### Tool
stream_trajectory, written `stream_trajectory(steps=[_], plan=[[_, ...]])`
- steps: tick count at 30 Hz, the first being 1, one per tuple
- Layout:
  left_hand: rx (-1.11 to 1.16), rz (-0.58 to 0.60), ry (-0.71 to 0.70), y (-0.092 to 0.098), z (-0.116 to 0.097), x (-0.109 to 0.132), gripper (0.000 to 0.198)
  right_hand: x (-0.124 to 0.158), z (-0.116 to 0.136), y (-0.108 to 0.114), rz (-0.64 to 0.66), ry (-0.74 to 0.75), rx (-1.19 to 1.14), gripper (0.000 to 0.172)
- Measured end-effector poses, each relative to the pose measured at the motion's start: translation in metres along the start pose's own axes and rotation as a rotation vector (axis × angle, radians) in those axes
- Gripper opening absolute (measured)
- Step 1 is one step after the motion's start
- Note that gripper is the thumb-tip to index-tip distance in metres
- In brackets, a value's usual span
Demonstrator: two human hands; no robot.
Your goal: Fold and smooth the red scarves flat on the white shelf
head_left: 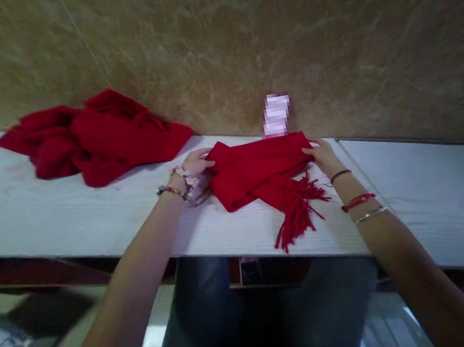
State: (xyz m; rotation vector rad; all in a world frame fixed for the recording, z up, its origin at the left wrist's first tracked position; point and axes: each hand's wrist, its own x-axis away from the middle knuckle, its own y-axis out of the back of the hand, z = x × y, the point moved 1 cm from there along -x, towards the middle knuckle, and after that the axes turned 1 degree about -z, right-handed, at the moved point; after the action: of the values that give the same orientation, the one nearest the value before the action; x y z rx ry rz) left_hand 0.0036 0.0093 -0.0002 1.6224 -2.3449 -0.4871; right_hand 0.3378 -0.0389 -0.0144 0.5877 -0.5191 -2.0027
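A red fringed scarf (252, 164) lies folded on the white tabletop, its tassels (299, 209) spread toward the front edge. My left hand (195, 167) pinches the scarf's left end between thumb and fingers. At the opposite end, my right hand (321, 155) grips the upper right corner, thumb on top and fingers partly hidden behind the cloth. A scrunchie and a beaded bracelet circle my left wrist; several thin bands are on my right one.
A crumpled heap of red cloth (104, 136) rests to the left against the marbled wall (210, 51). Behind the scarf, a phone-like object (276, 115) with a blurred-out face leans on the wall. The white table (441, 190) has a seam at right.
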Motion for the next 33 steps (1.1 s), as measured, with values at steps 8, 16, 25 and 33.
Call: stream_trajectory(steps=[8, 16, 25, 33], plan=[[-0.586, -0.183, -0.586, -0.021, -0.013, 0.008, 0.039, 0.035, 0.027, 0.005, -0.016, 0.485, 0.443, 0.054], [-0.77, 0.262, -0.972, -0.067, -0.033, 0.041, 0.039, 0.056, 0.032, -0.015, 0.41, 0.553, 0.749, 0.048], [-1.11, 0.34, -1.028, -0.094, -0.04, 0.044, 0.037, 0.049, 0.029, -0.014, 0.436, 0.517, 0.798, 0.049], [-1.193, 0.147, -1.025, -0.109, -0.041, 0.04, 0.02, 0.05, 0.03, -0.012, 0.421, 0.481, 0.807, 0.05]])
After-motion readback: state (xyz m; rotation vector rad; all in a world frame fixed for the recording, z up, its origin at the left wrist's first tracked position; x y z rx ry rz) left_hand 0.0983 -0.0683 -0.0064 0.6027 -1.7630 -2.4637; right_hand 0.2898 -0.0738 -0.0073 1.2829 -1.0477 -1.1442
